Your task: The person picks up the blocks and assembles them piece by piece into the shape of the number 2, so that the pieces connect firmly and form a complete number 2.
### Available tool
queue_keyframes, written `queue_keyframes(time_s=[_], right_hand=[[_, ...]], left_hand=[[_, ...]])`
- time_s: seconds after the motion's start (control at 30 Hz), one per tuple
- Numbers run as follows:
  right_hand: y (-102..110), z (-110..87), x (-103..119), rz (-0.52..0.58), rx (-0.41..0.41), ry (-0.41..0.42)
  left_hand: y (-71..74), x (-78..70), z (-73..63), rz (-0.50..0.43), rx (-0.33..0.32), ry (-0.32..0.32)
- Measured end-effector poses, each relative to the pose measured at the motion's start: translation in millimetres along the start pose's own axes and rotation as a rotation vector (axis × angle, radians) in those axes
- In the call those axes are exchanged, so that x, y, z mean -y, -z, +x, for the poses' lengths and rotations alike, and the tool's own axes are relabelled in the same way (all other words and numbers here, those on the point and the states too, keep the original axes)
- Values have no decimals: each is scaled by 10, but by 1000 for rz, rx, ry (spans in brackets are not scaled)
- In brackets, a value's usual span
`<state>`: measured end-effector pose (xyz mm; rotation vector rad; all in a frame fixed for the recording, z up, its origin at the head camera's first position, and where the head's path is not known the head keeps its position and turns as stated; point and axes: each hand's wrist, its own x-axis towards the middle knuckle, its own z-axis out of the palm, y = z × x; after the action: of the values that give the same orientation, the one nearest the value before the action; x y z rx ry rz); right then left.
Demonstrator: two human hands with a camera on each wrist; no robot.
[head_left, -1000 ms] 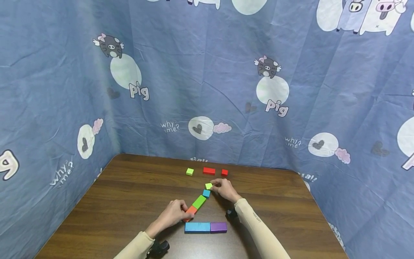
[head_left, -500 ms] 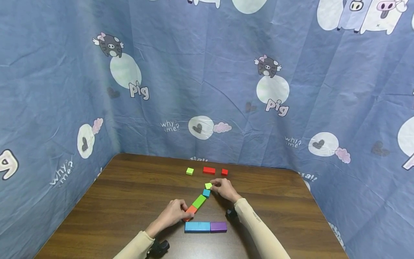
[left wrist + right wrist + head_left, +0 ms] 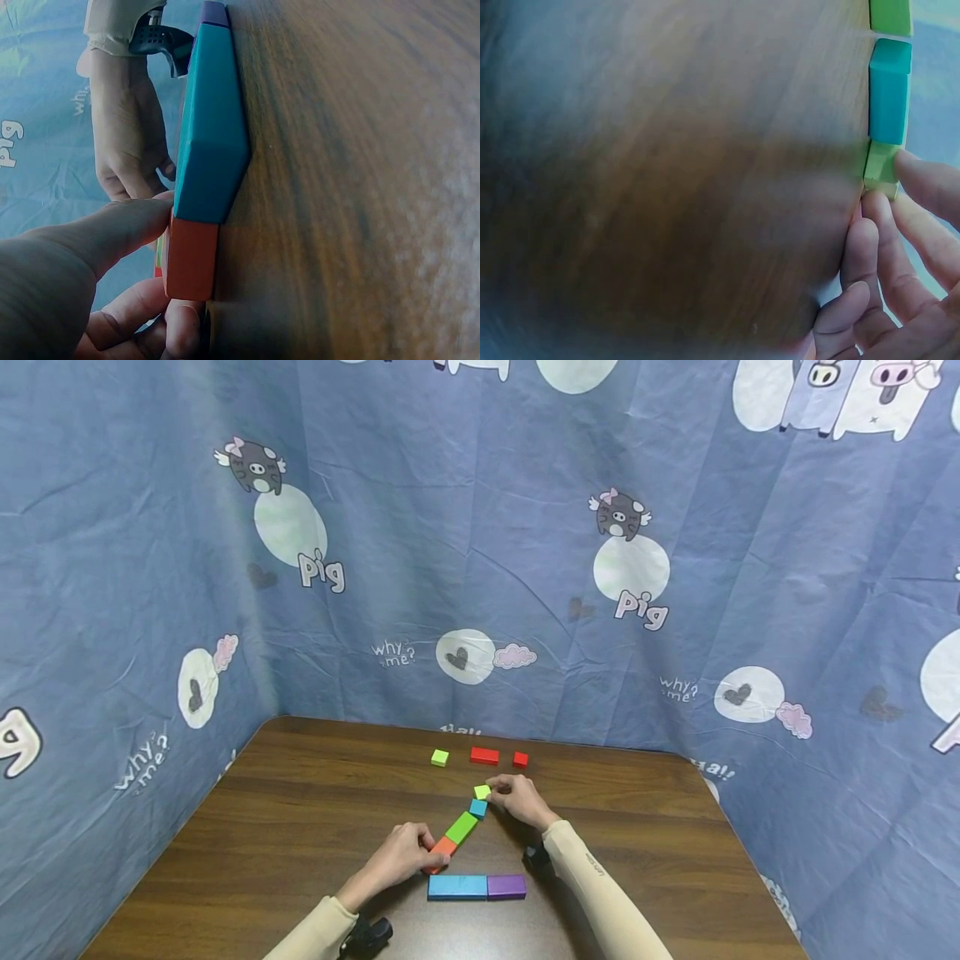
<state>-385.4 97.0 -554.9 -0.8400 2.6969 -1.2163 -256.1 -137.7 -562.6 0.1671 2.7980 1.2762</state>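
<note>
My left hand (image 3: pixel 401 850) grips an orange block (image 3: pixel 444 847) with thumb and fingers on its sides. Against that block's far end lies a green block (image 3: pixel 461 828), followed by a small blue cube (image 3: pixel 477 809), in a slanting row. At the row's far end, my right hand (image 3: pixel 521 800) pinches a yellow-green cube (image 3: pixel 482 792) from the right. In the right wrist view this cube (image 3: pixel 882 163) sits against the blue cube (image 3: pixel 889 90). A long blue block (image 3: pixel 214 127) stands beside the orange block (image 3: pixel 192 259) in the left wrist view.
Nearer the person, the long blue block (image 3: pixel 457 887) and a purple block (image 3: pixel 507 887) lie end to end. Farther back sit another yellow-green block (image 3: pixel 440 758), a long red block (image 3: pixel 484 756) and a red cube (image 3: pixel 521 759). A blue cloth (image 3: pixel 465 568) hangs behind the wooden table (image 3: pixel 637 860).
</note>
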Motion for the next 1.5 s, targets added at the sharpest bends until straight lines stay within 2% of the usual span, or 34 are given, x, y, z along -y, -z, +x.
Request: queue_keyframes(time_s=[0.13, 0.37, 0.6, 0.87, 1.33, 1.5], right_hand=[[-7, -8, 20, 4, -6, -12], [-1, -10, 44, 2, -1, -21], [-4, 11, 13, 0, -2, -12], [-9, 6, -13, 10, 3, -12], [75, -36, 40, 44, 28, -27], [109, -39, 9, 47, 12, -37]], left_hand=[[1, 3, 0, 3, 4, 10], [8, -8, -15, 7, -12, -24], [18, -16, -15, -1, -4, -13], [0, 2, -25, -3, -27, -33], [2, 6, -16, -4, -26, -43], [6, -5, -16, 4, -26, -47]])
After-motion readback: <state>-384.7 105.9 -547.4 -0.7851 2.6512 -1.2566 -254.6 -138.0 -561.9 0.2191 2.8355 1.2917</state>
